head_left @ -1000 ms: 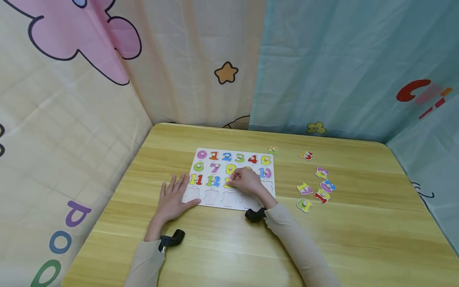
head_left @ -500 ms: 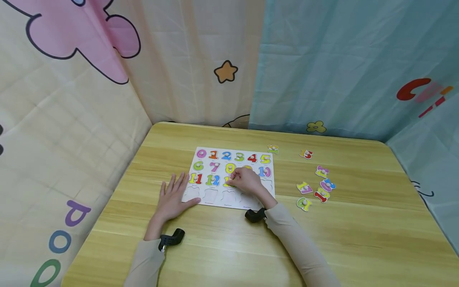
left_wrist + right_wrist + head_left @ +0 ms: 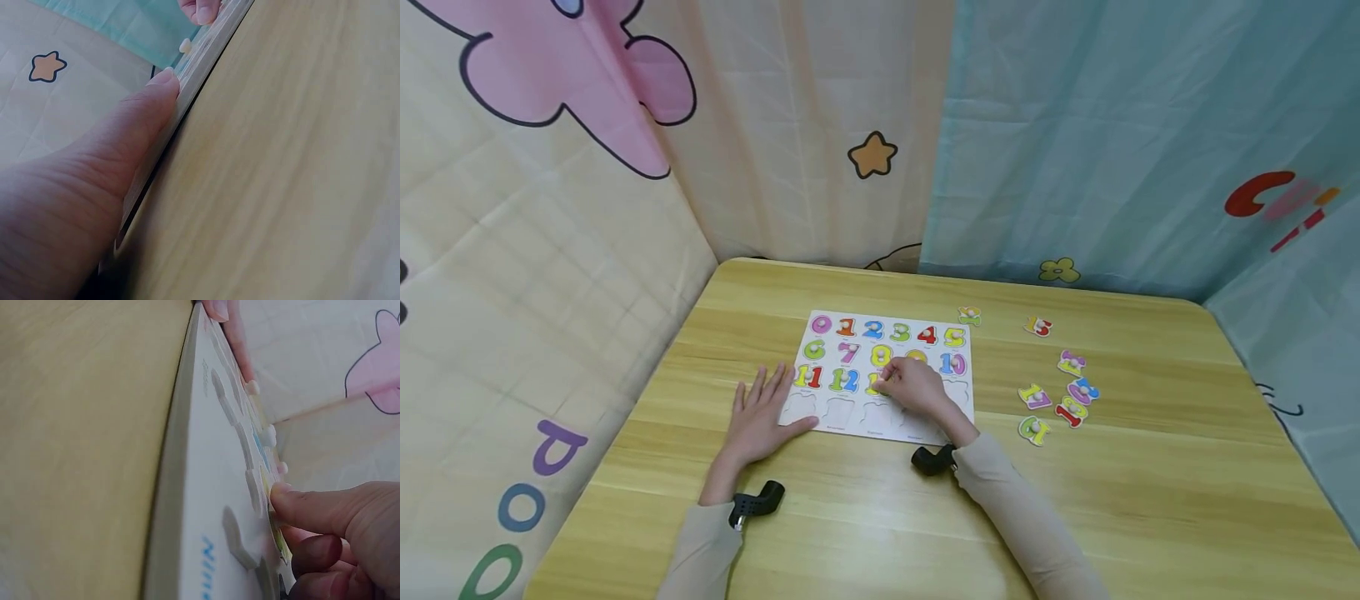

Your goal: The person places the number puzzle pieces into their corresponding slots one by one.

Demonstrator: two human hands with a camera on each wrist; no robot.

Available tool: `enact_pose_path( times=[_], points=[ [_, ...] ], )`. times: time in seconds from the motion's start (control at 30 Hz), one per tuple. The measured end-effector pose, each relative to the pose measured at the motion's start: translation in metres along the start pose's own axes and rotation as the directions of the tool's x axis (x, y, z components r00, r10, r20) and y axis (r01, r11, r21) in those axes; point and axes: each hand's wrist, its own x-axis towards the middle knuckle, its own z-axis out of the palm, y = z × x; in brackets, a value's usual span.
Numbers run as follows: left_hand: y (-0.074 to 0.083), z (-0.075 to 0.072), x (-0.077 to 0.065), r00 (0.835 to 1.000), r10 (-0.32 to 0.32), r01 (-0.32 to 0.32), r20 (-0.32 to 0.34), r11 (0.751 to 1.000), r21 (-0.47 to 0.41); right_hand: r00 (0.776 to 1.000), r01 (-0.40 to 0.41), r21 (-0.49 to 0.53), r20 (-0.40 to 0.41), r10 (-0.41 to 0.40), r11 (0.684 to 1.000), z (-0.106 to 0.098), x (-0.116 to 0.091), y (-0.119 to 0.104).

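Observation:
A white number puzzle board [image 3: 857, 425] lies on the table, with knobbed pieces 0 to 12 set in its upper rows. My right hand [image 3: 917, 387] pinches a yellow-green number piece [image 3: 872, 383] at the third slot of the third row, just right of the 12 [image 3: 843, 381]. Its fingers cover most of that piece; in the right wrist view the piece [image 3: 280, 540] tilts close against the board. My left hand [image 3: 762, 421] lies flat with spread fingers at the board's left side, its thumb [image 3: 159, 94] resting on the near edge.
Loose number pieces lie right of the board, among them a 17 [image 3: 1034, 397], a red-and-yellow piece [image 3: 1071, 411] and a green-and-yellow one [image 3: 1034, 430]. A 15 [image 3: 1039, 326] and another piece [image 3: 969, 315] lie farther back. Printed curtains [image 3: 820, 167] stand behind the table [image 3: 865, 525].
Both hands keep their places, the right still pinching the number piece at the same slot. Only the head view shifts slightly.

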Motion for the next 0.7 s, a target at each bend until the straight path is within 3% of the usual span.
enact_pose_path(
  times=[0.17,0.33,0.43,0.57,0.7],
  points=[
    [0.0,-0.001,-0.001,1.0,0.002,-0.002,-0.004,1.0,-0.012,0.999,0.032,0.016,-0.01,-0.032,0.999,-0.009,-0.005,0.006],
    [0.0,-0.001,-0.001,1.0,-0.001,0.001,-0.006,1.0,-0.008,0.989,0.012,0.052,-0.148,-0.004,0.999,-0.046,-0.011,0.038],
    [0.0,-0.001,-0.001,1.0,-0.004,0.004,-0.005,1.0,-0.003,0.957,-0.075,0.05,-0.276,0.086,0.996,-0.077,-0.02,0.064],
    [-0.001,0.0,0.0,1.0,-0.006,0.006,0.002,1.0,0.001,0.887,-0.247,0.02,-0.398,0.234,0.969,-0.118,-0.041,0.096],
    [-0.002,0.001,0.0,1.0,-0.004,0.004,0.006,1.0,0.002,0.832,-0.397,-0.013,-0.426,0.354,0.918,-0.146,-0.063,0.119]
  ],
)
